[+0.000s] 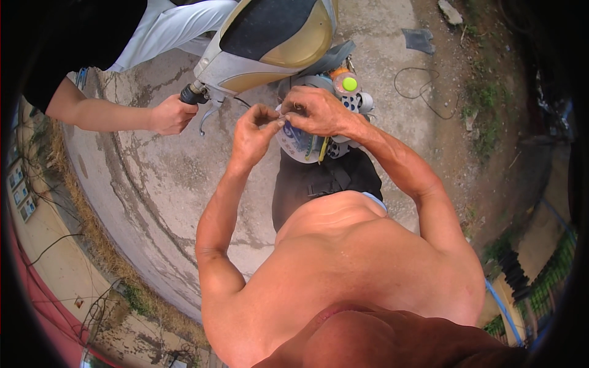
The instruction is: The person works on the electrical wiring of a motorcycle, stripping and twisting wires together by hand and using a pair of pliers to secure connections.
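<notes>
My left hand [253, 134] and my right hand [314, 111] meet in front of me, thumbs and fingertips pinched close together. Something small and dark seems to sit between them, too small to make out. A thin dark cable [243, 102] runs from the scooter's handlebar toward my left hand; whether it reaches the fingers is unclear. Beyond my hands stands the scooter front [276, 37], cream and gold with a dark panel. Below my hands is a white tub [299, 153] of mixed items, including a yellow-handled tool [323, 149], partly hidden by my right hand.
Another person's hand [175, 115] grips the black handlebar grip [194, 94], above a brake lever [205, 121]. A bottle with a yellow-green cap [350, 84] stands past my right wrist. On the concrete ground [159, 184] lie a looped wire [423, 92] and a grey flat scrap [418, 41].
</notes>
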Demonstrator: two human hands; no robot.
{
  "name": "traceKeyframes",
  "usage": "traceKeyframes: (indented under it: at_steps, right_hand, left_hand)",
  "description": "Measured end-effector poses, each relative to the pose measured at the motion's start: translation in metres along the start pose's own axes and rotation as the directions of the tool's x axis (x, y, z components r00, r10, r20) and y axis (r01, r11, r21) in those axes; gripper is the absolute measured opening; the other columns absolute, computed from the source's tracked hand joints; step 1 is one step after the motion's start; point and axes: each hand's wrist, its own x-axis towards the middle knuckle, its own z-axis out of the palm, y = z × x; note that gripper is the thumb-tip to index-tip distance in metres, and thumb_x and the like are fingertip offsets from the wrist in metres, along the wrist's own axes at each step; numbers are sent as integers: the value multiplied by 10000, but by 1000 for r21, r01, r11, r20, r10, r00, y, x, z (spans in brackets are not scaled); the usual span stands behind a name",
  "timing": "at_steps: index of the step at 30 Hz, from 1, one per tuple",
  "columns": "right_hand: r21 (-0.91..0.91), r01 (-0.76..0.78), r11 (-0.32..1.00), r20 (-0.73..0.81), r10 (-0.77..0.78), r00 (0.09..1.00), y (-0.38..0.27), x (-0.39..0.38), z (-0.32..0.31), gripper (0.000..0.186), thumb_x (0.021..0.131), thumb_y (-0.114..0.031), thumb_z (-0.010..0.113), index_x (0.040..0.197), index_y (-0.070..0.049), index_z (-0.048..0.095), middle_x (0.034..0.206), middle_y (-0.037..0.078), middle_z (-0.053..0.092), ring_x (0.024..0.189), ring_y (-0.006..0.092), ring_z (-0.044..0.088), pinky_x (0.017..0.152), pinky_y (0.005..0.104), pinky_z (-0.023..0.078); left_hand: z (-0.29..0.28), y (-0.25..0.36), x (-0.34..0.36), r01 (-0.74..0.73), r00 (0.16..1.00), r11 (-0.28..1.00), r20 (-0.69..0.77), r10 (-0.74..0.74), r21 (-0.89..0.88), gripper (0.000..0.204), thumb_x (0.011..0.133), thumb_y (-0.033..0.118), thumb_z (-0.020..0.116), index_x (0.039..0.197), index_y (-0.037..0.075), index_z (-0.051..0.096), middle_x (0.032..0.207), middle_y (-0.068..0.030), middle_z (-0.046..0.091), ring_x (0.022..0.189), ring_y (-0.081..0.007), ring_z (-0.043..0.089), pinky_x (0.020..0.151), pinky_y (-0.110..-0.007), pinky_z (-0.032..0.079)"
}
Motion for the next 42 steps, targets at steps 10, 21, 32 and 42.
traceKeyframes:
  at_steps: [10,21,32,42]
  right_hand:
    - [4,-12,1000,-59,12,998,3,-6,-2,216,826,-154,724,1000,-26,737,965,165,701,919,373,687,816,465,551]
    - [77,1,997,-183,13,983,19,-37,5,213,862,-147,650,1007,-25,748,993,175,695,939,384,690,834,454,553]
    - [389,-340,856,-338,476,812,39,-176,-32,217,964,-156,668,1086,14,723,998,68,737,890,163,683,822,334,549]
    - [677,-489,550,-390,831,396,23,-317,-1,191,1005,-136,661,1091,28,711,993,65,726,800,137,661,765,293,559]
  left_hand:
    - [12,16,-10,-282,949,928,-74,308,244,132,910,25,776,1015,-31,719,946,-84,679,886,-166,665,808,-302,548]
    - [17,-10,-17,-299,931,855,-65,358,424,85,973,60,703,984,-24,712,951,-130,685,820,-253,658,713,-369,525]
    - [22,-32,-23,-354,888,764,-63,456,540,249,945,56,728,1191,12,723,1220,-141,669,923,-232,695,804,-343,566]
    - [20,-63,-42,-380,861,856,-203,466,351,313,1018,75,663,1317,-17,655,1352,-110,624,878,-144,658,803,-292,551]
